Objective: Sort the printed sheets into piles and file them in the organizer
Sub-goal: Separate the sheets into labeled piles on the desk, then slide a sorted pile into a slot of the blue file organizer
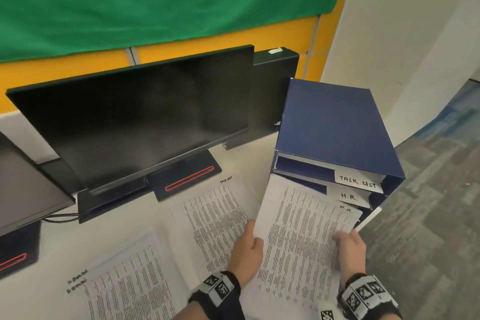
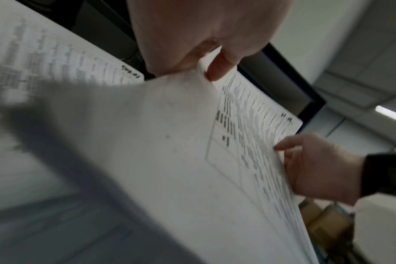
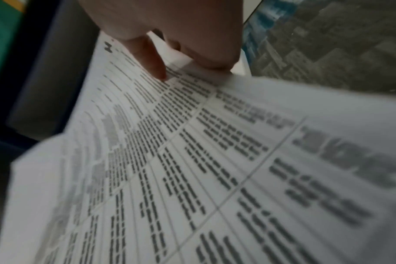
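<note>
Both hands hold a stack of printed sheets marked "H.R." in its top corner, lifted off the desk, its far end at the mouth of the blue organizer. My left hand pinches the stack's left edge, seen also as the left hand with fingers over the paper. My right hand grips the right edge, thumb on top; the right hand shows the same on the sheets. The organizer's slots carry tabs "TASK LIST" and "H.R.".
Two other printed piles lie on the white desk: one left of the organizer, one at the near left. A dark monitor stands behind them, a second screen at far left. The desk's right edge drops to grey carpet.
</note>
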Demonstrator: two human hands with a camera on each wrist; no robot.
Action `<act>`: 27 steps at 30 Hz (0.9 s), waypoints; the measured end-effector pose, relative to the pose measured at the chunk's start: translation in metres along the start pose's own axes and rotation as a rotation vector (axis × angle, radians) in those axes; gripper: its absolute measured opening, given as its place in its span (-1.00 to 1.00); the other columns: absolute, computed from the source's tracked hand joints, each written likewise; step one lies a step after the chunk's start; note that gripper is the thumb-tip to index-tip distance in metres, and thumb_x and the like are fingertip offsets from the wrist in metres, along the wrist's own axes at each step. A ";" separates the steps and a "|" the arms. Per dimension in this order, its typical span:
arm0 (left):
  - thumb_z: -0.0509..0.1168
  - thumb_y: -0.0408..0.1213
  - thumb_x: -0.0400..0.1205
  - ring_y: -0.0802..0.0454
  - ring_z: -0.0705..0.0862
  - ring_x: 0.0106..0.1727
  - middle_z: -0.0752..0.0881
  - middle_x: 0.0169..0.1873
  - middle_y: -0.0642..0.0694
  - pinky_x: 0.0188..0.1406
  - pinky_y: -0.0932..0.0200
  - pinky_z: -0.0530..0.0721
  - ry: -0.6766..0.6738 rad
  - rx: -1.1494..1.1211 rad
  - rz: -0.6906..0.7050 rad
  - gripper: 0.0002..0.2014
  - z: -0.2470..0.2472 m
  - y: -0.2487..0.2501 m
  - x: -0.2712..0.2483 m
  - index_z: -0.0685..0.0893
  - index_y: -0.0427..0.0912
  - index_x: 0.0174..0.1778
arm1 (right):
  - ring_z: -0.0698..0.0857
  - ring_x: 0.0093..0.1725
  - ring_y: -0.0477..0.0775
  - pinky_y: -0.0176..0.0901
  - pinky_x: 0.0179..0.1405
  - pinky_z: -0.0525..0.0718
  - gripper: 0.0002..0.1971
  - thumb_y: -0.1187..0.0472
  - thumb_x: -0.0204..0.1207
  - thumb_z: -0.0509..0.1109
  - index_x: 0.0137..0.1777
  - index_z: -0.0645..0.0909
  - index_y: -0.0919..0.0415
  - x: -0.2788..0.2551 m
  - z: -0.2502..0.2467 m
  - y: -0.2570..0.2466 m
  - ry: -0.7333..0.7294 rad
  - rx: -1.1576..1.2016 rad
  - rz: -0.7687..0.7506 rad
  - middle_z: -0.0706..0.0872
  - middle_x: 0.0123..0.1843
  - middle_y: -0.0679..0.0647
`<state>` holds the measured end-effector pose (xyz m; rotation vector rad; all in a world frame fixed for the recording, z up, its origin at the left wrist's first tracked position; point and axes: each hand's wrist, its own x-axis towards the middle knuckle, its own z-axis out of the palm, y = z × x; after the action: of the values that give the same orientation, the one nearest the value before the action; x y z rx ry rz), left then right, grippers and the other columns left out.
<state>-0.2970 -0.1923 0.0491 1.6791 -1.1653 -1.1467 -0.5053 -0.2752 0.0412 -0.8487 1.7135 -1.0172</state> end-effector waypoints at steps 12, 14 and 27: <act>0.22 -0.26 0.62 -0.05 0.67 0.14 0.64 0.18 -0.03 -0.37 0.12 0.77 -0.318 -0.282 -0.213 -0.68 -0.006 0.045 0.005 0.43 -0.03 0.29 | 0.71 0.08 0.34 0.24 0.24 0.62 -0.73 0.25 0.42 0.46 0.09 0.61 0.32 0.048 -0.034 -0.058 0.031 0.082 0.207 0.73 0.05 0.31; 0.16 -0.36 0.64 -0.02 0.69 0.07 0.61 0.20 -0.05 -0.47 0.16 0.76 -0.260 -0.282 -0.157 -0.68 -0.005 0.047 0.009 0.40 0.00 0.29 | 0.74 0.01 0.32 0.19 0.08 0.68 -0.72 0.24 0.49 0.43 0.16 0.60 0.33 0.041 -0.040 -0.057 -0.102 0.209 0.220 0.75 0.01 0.31; 0.08 -0.35 0.68 -0.07 0.74 -0.06 0.60 0.19 -0.11 -0.46 0.15 0.78 -0.026 -0.307 -0.131 -0.78 0.021 0.083 0.067 0.38 -0.06 0.23 | 0.51 -0.68 -0.06 -0.28 -0.72 0.57 -0.78 0.18 0.47 0.39 0.06 0.55 0.24 -0.036 -0.015 -0.042 -0.620 0.460 0.387 0.57 -0.52 0.10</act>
<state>-0.3266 -0.2813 0.1037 1.5232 -0.8536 -1.3569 -0.5044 -0.2578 0.0957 -0.4379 1.0040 -0.7332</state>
